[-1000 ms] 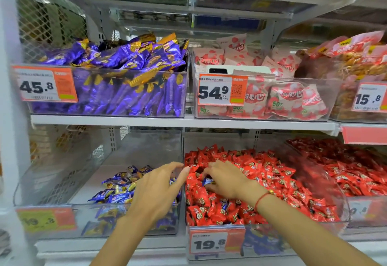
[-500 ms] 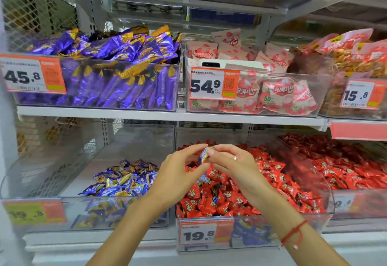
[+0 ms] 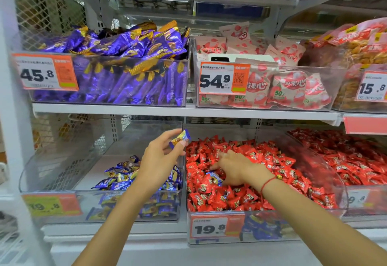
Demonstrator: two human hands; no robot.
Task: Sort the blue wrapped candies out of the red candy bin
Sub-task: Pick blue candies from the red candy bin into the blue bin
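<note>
At a shop's candy shelf, a person's two forearms reach in over the price tag (image 3: 217, 226) on the front of the red bin (image 3: 326, 178). The right hand (image 3: 232, 168) lies low on the heap of red candies (image 3: 247, 197), fingers curled down beside a blue candy (image 3: 213, 176) that sits among them; whether the fingers have closed on it cannot be told, though they appear to touch or nearly touch it. The left hand (image 3: 160, 159) is raised at the wall between the two lower bins, pinching another blue candy, the held candy (image 3: 180, 138), between thumb and fingertips, above the near corner of the blue bin (image 3: 37, 182), where a small pile of blue candies (image 3: 123, 176) lies. The sorting looks to be mid-cycle: one stray is out and awaits dropping, another is being picked. Next, the left hand likely needs to release over the blue pile, while the right pinches its candy clear of the red wrappers crowding it. Behind, the upper shelf carries purple packs (image 3: 125, 45).
</note>
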